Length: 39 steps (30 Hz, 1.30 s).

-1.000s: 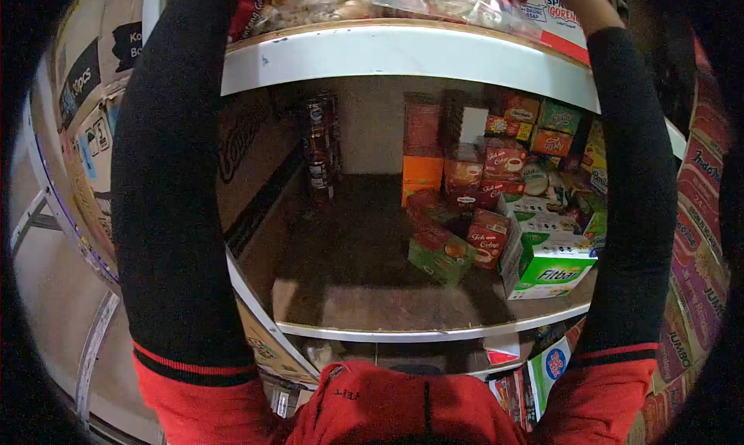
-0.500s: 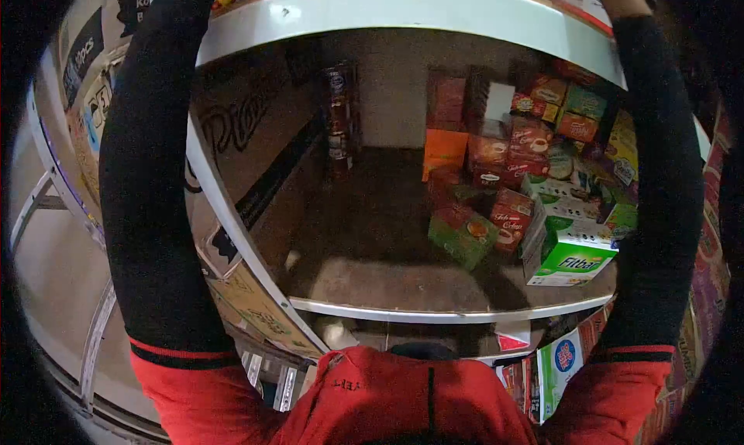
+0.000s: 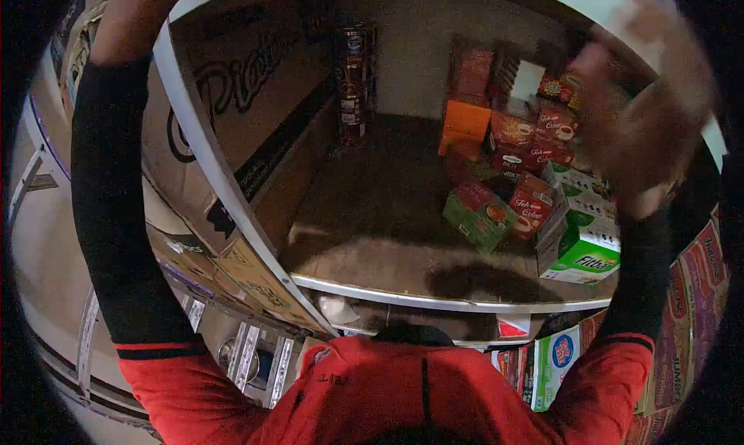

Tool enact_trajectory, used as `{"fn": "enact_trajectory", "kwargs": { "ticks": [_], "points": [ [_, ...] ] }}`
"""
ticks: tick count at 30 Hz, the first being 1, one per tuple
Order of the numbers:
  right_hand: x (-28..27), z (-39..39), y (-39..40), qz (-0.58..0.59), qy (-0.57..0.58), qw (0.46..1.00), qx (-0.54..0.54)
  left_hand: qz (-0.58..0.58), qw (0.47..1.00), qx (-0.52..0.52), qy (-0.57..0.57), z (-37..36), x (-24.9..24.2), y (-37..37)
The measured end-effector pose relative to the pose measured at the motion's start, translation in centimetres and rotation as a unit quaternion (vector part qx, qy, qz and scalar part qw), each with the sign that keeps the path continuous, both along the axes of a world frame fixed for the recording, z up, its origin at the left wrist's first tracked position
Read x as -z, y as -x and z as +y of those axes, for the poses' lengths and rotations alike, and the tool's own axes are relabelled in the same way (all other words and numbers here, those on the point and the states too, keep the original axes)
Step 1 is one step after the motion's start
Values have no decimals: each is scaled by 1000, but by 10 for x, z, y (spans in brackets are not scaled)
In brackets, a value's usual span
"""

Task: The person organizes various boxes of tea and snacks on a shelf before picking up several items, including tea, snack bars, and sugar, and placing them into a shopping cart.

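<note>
My right hand (image 3: 647, 123), smeared by motion, is raised in front of the right side of a shelf, near its stacked boxes; its fingers and anything in them are too blurred to make out. My left hand (image 3: 143, 15) runs out of the picture at the upper left beside the shelf's white side edge, with its fingers hidden. Nearest below the right hand lies a white and green Fitbar box (image 3: 585, 251). Left of that box are a red Teh box (image 3: 532, 206) and a tilted green and red box (image 3: 479, 215).
An orange box (image 3: 465, 127) and red boxes (image 3: 554, 123) stand farther back. Stacked cans (image 3: 353, 85) stand at the back left. The shelf's white front lip (image 3: 434, 302) crosses before my chest. Metal ladder-like rails (image 3: 244, 358) and a carton (image 3: 263, 290) lie at lower left.
My right hand has come down from the top edge to in front of the boxes. The left arm has shifted left, bringing its wrist into view. The camera view has tipped slightly.
</note>
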State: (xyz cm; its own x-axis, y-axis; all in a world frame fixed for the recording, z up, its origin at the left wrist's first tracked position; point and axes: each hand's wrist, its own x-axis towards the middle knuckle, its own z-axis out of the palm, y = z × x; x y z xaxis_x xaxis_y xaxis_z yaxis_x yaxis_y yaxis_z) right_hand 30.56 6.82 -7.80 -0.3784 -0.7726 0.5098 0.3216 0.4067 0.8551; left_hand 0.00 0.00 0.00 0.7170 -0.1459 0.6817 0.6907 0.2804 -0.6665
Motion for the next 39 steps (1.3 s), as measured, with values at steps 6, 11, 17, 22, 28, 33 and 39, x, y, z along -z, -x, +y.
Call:
{"fn": "enact_trajectory", "kwargs": {
  "ticks": [6,11,17,22,28,33,39],
  "points": [
    [137,106,33,-149,557,763,293,-229,971,-69,-2,7,47,36],
    [219,258,70,71,703,692,147,-280,959,-26,47,18,41,63],
    [253,347,116,302,670,666,126,-274,941,183,74,18,49,89],
    [203,414,112,367,615,681,150,-302,933,186,66,12,53,108],
    [174,481,70,251,661,671,223,-160,962,219,37,18,40,65],
    [136,429,96,79,713,695,58,-200,976,79,21,5,45,79],
    [141,257,177,-460,767,446,44,-207,963,160,65,8,52,62]
  ]
}}
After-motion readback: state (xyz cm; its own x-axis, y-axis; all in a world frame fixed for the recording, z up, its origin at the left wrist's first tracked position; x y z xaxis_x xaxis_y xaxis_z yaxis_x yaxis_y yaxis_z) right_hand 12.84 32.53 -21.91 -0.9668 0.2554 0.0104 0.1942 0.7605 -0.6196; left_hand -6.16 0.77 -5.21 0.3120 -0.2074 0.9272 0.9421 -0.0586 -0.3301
